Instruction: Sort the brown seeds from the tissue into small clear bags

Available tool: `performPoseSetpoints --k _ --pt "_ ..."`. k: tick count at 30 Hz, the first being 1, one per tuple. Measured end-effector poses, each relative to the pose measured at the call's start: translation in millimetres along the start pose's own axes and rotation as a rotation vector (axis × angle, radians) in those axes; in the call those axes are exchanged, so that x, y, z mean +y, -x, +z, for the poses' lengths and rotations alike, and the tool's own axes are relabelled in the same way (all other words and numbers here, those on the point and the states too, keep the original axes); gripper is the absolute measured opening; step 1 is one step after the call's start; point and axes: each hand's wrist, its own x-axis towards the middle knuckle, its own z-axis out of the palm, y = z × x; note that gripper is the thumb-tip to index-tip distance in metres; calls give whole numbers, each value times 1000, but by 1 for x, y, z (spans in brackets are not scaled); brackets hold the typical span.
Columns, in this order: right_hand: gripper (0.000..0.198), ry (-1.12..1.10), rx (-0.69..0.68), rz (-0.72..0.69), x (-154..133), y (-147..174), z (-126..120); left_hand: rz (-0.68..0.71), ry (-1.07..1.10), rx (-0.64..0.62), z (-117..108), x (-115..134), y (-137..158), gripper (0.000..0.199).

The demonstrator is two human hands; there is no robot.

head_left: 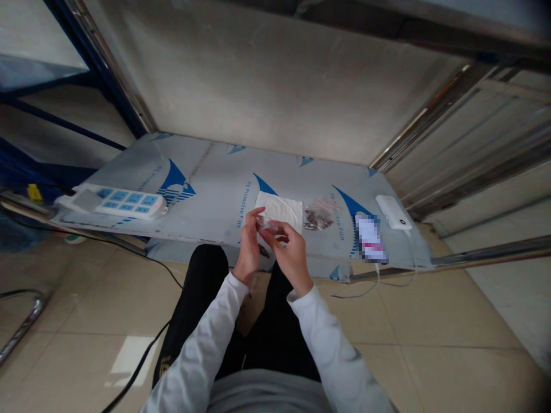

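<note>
At the near edge of the bench [215, 201], above your knees, your two hands come together around a small clear bag [267, 225]. Your left hand [248, 245] pinches its left side between thumb and fingers, and your right hand [293, 251] grips it from the right, fingertips close to those of the left. Something dark shows low in the bag, between your palms; it is too small to make out.

Just beyond your fingers, a white cloth or paper sheet [284, 210] lies flat on the bench. Touching or just beside its right edge lies another clear bag [319, 217], with dark brown pieces inside. Farther right you have a phone [369, 238], its screen blurred out, near the bench's front edge, and a white power bank [391, 211] lies behind it, to the right. White cords hang from both over the edge. Well to your left, a white power strip [124, 203] with blue socket panels lies along the bench.
</note>
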Motion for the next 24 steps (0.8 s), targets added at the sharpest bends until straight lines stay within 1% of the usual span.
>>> performPoseSetpoints --k 3,5,6,9,12,15,18,20,22,24 --pt "29 -148 -11 62 3 -8 1 -39 1 -42 -6 9 -6 30" --pt "28 -218 -41 81 2 -12 -4 -38 2 -48 -11 14 -9 21" --pt "28 -240 -57 97 1 -14 -7 -32 7 -46 -13 15 -10 20" --pt "27 -274 -56 129 -2 -17 -14 -19 9 -43 -16 15 -11 22" --pt "26 -260 -10 100 -1 -19 -17 -25 9 -69 -14 11 -10 25" --pt "26 -246 9 78 1 -20 -17 -10 -19 -97 -13 7 -10 23" --pt "27 -283 5 120 3 -20 -16 25 -44 -54 -14 8 -9 22" --pt "27 -315 13 156 3 -20 -17 21 -53 -42 -13 11 -8 23" --pt "24 -334 30 164 3 -20 -18 -12 -31 -72 -12 13 -8 24" --pt "22 -345 43 152 3 -20 -19 -57 13 -136 -12 15 -8 25"
